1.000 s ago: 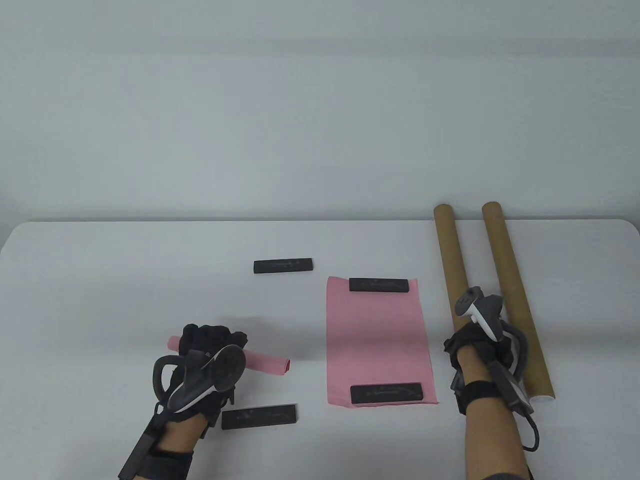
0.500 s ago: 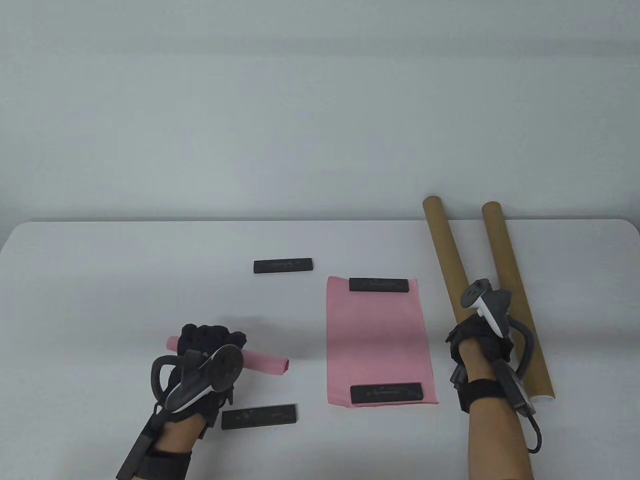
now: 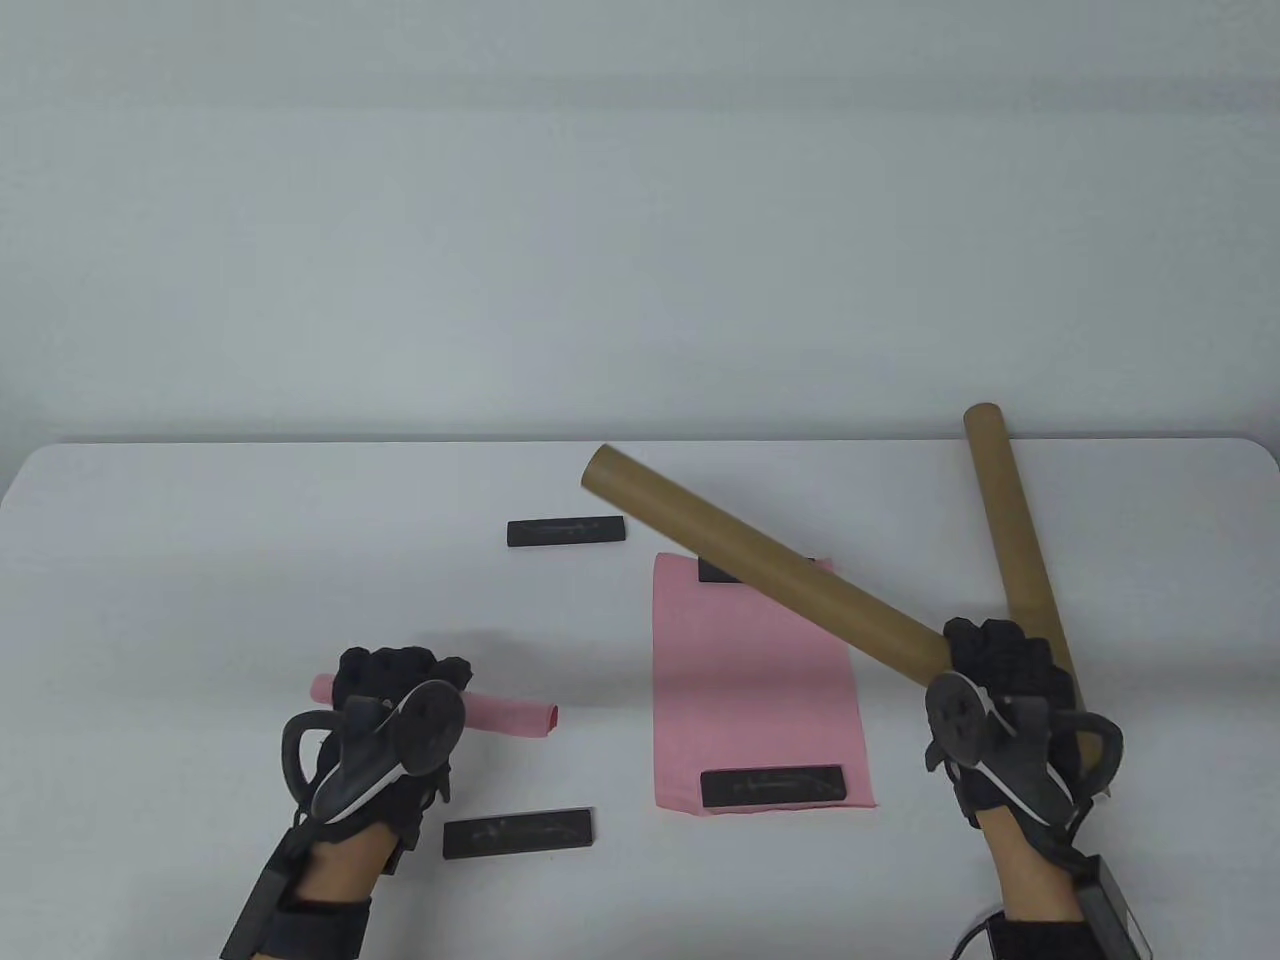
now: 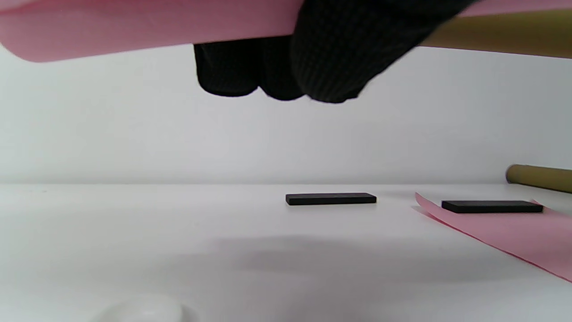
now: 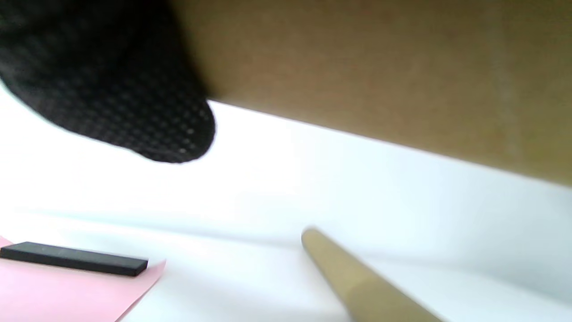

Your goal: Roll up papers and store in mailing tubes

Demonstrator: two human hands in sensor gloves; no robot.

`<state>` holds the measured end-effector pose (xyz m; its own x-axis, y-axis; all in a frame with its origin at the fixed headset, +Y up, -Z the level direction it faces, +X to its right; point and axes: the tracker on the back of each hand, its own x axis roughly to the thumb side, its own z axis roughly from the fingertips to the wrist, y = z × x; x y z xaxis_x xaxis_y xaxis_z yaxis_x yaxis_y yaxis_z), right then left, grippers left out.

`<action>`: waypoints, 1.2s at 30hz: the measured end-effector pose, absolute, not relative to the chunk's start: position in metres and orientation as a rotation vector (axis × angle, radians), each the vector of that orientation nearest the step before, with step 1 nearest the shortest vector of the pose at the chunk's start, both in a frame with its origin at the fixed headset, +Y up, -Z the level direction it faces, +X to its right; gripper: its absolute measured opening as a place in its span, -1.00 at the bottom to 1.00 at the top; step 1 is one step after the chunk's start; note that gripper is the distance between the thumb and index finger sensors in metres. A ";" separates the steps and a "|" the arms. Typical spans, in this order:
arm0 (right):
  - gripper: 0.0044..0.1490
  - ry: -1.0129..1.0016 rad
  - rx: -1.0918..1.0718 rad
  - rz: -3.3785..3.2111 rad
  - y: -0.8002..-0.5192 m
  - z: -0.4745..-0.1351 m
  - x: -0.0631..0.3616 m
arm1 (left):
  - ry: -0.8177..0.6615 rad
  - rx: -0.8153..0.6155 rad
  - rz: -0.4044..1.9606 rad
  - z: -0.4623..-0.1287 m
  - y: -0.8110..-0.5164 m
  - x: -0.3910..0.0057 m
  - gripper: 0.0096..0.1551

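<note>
My left hand point(image 3: 400, 672) grips a rolled pink paper point(image 3: 505, 712) and holds it above the table at the front left; the roll also shows in the left wrist view point(image 4: 134, 27). My right hand point(image 3: 1000, 655) grips a brown mailing tube point(image 3: 760, 560) by its near end. The tube is raised and slants to the far left over a flat pink sheet point(image 3: 755, 690). It fills the top of the right wrist view point(image 5: 380, 67). A second tube point(image 3: 1010, 530) lies on the table at the right.
Black bar weights hold the flat sheet at its near edge point(image 3: 772, 786) and far edge point(image 3: 712, 570). Two loose weights lie on the white table point(image 3: 200, 560), one at the far middle point(image 3: 566, 530) and one near my left wrist point(image 3: 517, 832).
My right hand has lifted the left tube off the table and swung its far end leftward over the pink sheet. My left hand with the roll has shifted slightly left.
</note>
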<state>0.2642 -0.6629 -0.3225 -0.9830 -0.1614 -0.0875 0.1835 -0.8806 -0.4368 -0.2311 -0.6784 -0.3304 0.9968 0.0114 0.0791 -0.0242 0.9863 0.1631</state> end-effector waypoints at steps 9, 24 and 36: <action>-0.17 0.809 -0.194 -2.852 -0.654 -0.307 0.285 | 0.087 0.265 0.070 -0.330 -0.664 -0.262 -0.55; -0.17 0.800 -0.336 -2.814 -0.651 -0.302 0.272 | -0.011 0.339 0.004 -0.320 -0.655 -0.234 -0.55; -0.17 0.762 -0.346 -2.781 -0.649 -0.301 0.271 | -0.381 0.257 -0.057 -0.304 -0.660 -0.176 0.32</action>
<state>0.2712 -0.6491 -0.3006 -0.9439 -0.2868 0.1634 0.1635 -0.8362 -0.5234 -0.1762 -0.6599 -0.3044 0.9272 -0.1034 0.3601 0.0073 0.9660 0.2584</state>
